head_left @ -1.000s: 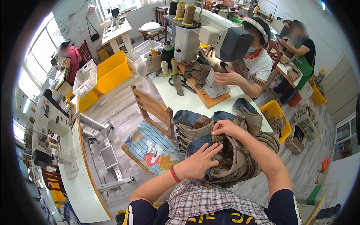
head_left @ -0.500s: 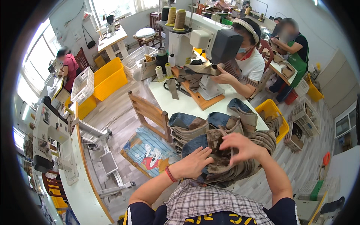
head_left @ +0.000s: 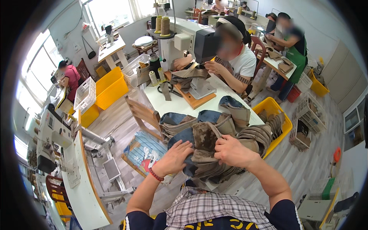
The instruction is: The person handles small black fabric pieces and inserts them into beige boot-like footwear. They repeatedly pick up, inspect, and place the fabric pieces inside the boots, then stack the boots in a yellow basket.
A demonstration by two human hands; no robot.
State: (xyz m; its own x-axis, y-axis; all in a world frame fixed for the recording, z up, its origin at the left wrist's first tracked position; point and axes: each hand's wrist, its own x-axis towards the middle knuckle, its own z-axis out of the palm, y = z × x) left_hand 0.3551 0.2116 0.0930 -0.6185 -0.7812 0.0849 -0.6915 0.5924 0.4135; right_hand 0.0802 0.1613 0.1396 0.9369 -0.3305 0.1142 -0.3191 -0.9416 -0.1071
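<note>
Right hand (head_left: 234, 151) on fuzzy piece (head_left: 205, 137) — stacks (head_left: 177, 122) beyond

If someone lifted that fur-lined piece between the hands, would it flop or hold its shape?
The fur-lined piece would probably bend easily, since its fabric edge curves beside the right hand. It may partly keep shape, as its mouth gapes open. The fuzzy lining suggests little slipperiness.

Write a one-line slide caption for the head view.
Left hand spread on a brown plush and blue fabric piece, right hand gripping its edge, beside a white-topped sewing table.
</note>
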